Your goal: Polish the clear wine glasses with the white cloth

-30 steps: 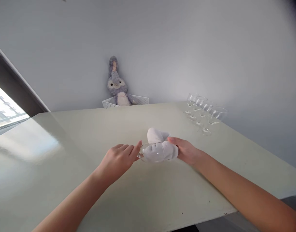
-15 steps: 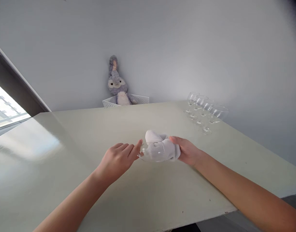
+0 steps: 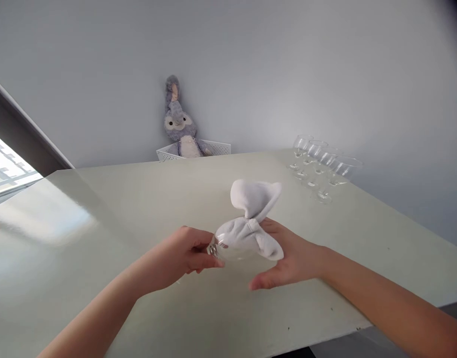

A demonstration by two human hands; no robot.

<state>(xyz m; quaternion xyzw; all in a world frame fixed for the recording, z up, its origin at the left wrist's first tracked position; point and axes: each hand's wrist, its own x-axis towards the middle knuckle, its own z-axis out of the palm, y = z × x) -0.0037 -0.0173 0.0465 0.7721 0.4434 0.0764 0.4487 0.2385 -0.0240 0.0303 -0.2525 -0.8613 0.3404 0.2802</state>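
Observation:
My left hand (image 3: pixel 187 253) is closed around the stem end of a clear wine glass (image 3: pixel 237 255), which lies tilted on its side above the table with its bowl toward the right. A white cloth (image 3: pixel 255 196) is stuffed into the bowl, and a bunched part stands up out of it while a flap hangs at the mouth. Beside the mouth is my right hand (image 3: pixel 293 256), its thumb stretched away from the fingers. Those fingertips are partly hidden behind the cloth, which rests close against them without being gripped.
Several stemmed glasses (image 3: pixel 323 166) stand in a row at the table's far right edge. A grey plush rabbit (image 3: pixel 179 124) sits in a white perforated basket (image 3: pixel 221 148) by the wall. The table's (image 3: pixel 146 199) front edge runs along the lower right.
My right hand has loosened from the cloth, its thumb swinging down and apart. The cloth has spread and risen higher. My left hand has turned, its thumb now below the stem.

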